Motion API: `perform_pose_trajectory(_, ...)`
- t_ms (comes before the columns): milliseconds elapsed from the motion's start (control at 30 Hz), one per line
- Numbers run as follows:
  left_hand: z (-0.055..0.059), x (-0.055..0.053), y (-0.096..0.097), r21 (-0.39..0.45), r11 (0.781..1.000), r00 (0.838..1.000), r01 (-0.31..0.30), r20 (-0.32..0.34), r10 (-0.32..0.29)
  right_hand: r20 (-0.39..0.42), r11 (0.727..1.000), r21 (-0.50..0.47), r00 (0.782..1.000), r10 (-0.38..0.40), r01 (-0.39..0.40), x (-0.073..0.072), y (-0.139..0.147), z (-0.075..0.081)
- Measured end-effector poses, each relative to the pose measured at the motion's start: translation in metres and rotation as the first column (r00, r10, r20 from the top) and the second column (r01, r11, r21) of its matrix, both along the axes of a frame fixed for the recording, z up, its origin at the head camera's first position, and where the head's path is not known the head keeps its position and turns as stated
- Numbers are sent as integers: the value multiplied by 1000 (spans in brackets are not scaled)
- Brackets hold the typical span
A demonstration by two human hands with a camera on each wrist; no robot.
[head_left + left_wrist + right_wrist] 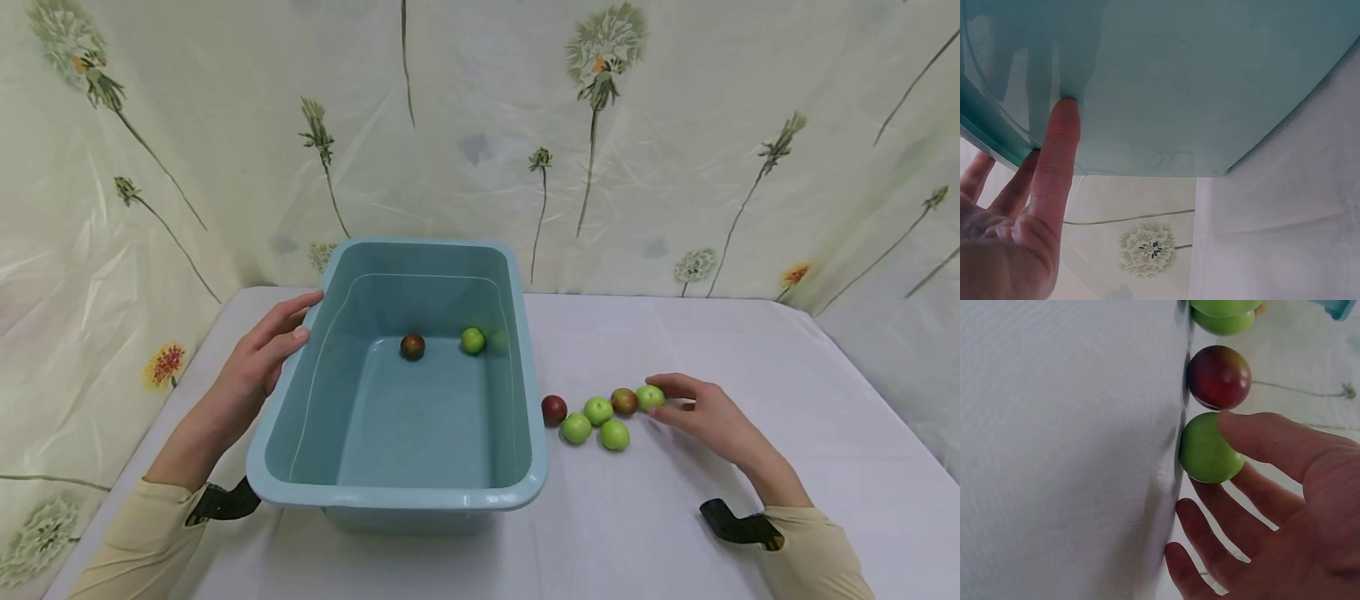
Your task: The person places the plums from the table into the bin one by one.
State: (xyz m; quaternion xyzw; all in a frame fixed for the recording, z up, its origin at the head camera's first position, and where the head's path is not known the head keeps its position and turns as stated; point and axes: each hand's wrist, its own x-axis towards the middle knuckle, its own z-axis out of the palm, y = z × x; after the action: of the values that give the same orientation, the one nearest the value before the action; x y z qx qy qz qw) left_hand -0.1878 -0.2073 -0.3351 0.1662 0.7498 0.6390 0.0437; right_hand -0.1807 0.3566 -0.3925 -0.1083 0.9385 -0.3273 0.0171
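Observation:
My left hand (pixel 258 350) rests at the left rim of a light blue plastic tub (pixel 258 467). Its fingers reach over the edge, and in the left wrist view one fingertip (pixel 1067 107) presses the outer side wall. To the right, my right hand (pixel 708 412) pinches a round green fruit (pixel 650 397) between thumb and fingers, at the end of a small group on the table. The right wrist view shows the thumb overlapping that fruit and the other fingers spread behind and below it. Inside the tub lie one brownish-red fruit (pixel 412 347) and one green fruit (pixel 472 340).
Beside the tub lie a dark red fruit (pixel 554 410), a brownish fruit (pixel 624 402) and several green fruits (pixel 615 435). A white cloth (pixel 637 517) covers the table. Behind it hangs a flower-patterned curtain (pixel 465 125).

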Motion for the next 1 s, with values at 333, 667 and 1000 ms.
perform_pose_trajectory(333,0,1,0,-8,1000,1000,-1,0,1,8,999,10,999,-35,35,0,-2,1)
perform_pose_trajectory(667,0,2,-1,-10,1000,1000,2,-4,-2,-46,996,-14,995,-86,86,1,-6,4)
perform_pose_trajectory(1000,-1,0,0,2,1000,1000,8,-6,-8,-159,983,-94,973,-169,156,5,-22,10)
